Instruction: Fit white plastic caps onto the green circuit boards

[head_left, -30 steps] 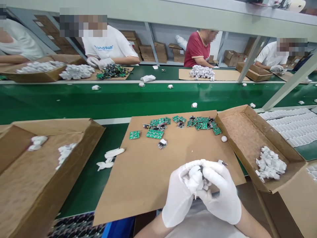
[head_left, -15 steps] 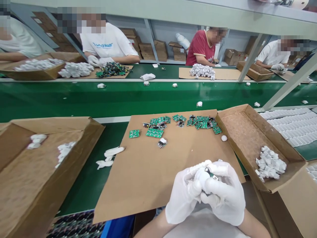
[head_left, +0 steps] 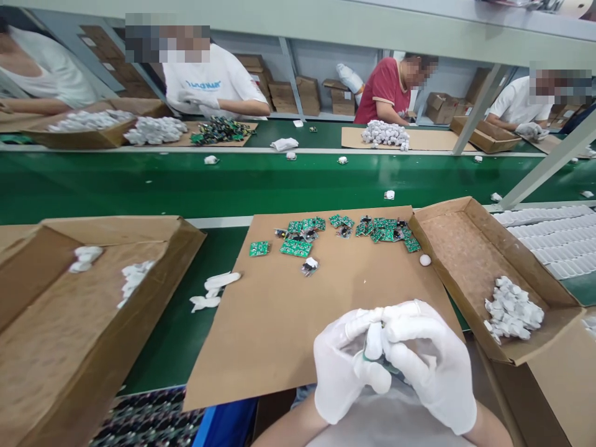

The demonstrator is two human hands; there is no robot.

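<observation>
Both of my hands wear white gloves and meet above the near right part of a cardboard sheet (head_left: 261, 329). Between them is a small green circuit board (head_left: 394, 369), mostly covered by the fingers. My left hand (head_left: 342, 360) pinches it from the left, thumb at the near side. The fingers of my right hand (head_left: 435, 366) are bent around its other side. Whether a white part sits on the board cannot be made out among the gloved fingers. Farther up the sheet lie several green circuit boards (head_left: 296, 248) and one small assembly with a white top (head_left: 310, 266).
An open cardboard box (head_left: 153, 310) on the left and another box (head_left: 465, 248) on the right hold white pieces. A white round piece (head_left: 424, 260) lies by the right box. White finger cots (head_left: 222, 280) lie left. Beyond, a green conveyor (head_left: 251, 186) carries small parts; co-workers sit opposite.
My hands have turned the held piece, and the fingers have shifted around it; more green edge shows below. The view has swung slightly left. Parts on the conveyor appear farther right.
</observation>
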